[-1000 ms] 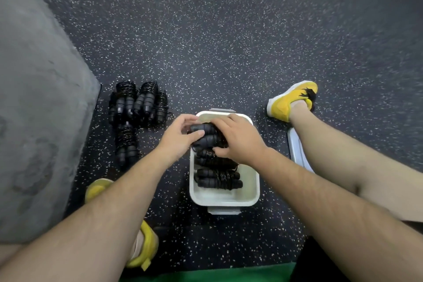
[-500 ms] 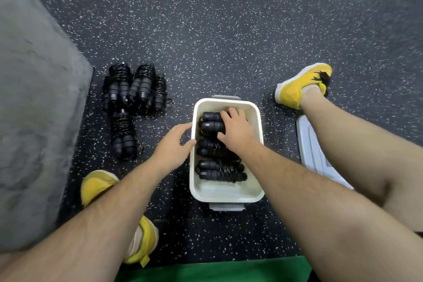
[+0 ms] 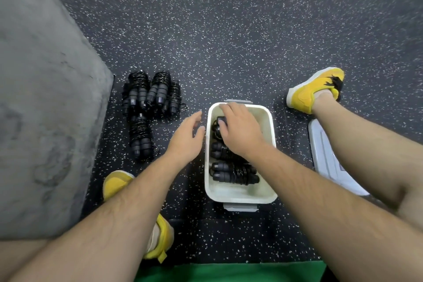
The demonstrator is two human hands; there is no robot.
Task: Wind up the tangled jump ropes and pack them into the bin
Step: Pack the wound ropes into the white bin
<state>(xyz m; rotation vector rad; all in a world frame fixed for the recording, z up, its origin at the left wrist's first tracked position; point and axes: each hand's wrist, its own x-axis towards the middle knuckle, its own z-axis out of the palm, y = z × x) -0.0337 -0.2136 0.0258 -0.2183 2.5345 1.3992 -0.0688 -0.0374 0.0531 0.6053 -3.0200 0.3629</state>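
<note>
A white bin (image 3: 270, 130) stands on the floor between my legs. Three wound black jump ropes lie in it; the nearest bundle (image 3: 233, 173) is fully visible. My right hand (image 3: 240, 130) lies flat over the far bundle (image 3: 218, 127), fingers straight, pressing it down at the bin's far end. My left hand (image 3: 186, 138) hovers just left of the bin's rim, fingers relaxed, holding nothing. Several more wound black ropes (image 3: 150, 96) lie in a pile on the floor to the left of the bin.
A grey mat (image 3: 41, 121) covers the floor on the left. The bin's pale lid (image 3: 325, 155) lies on the right under my leg. My yellow shoes (image 3: 313, 91) sit right of the bin and at lower left (image 3: 160, 236). Speckled dark floor stretches ahead.
Both hands brought a wound rope over the bin and set it in. My left hand let go and drew back to the left; my right hand now presses the rope down.
</note>
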